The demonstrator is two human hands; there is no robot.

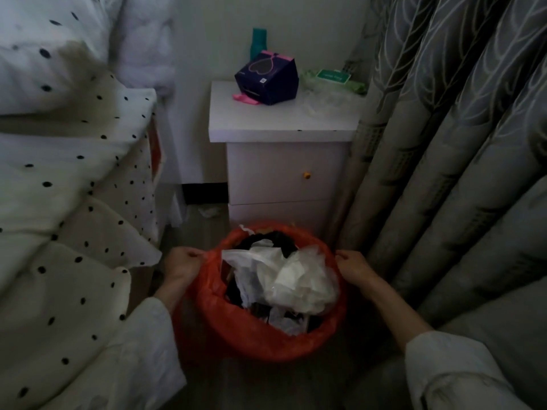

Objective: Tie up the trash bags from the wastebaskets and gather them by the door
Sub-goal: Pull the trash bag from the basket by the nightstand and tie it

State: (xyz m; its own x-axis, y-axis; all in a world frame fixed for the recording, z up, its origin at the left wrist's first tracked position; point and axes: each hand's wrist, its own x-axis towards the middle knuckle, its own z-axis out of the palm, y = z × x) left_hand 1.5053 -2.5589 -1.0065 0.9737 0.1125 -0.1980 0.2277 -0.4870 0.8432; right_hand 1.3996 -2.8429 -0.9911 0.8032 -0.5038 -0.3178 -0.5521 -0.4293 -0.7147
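An orange-red trash bag (251, 335) lines a wastebasket on the floor in front of a white nightstand. The bag is open and full of white crumpled paper and plastic (293, 276) and some dark items. My left hand (182, 264) pinches the bag's rim on its left side. My right hand (353, 267) pinches the rim on the right side. The basket itself is hidden under the bag.
The white nightstand (281, 125) holds a dark purple box (268, 79), a teal bottle (258, 42) and a green packet (333, 76). A bed with polka-dot bedding (68, 202) fills the left. Patterned curtains (458, 143) hang on the right. A paper scrap (208, 211) lies on the floor.
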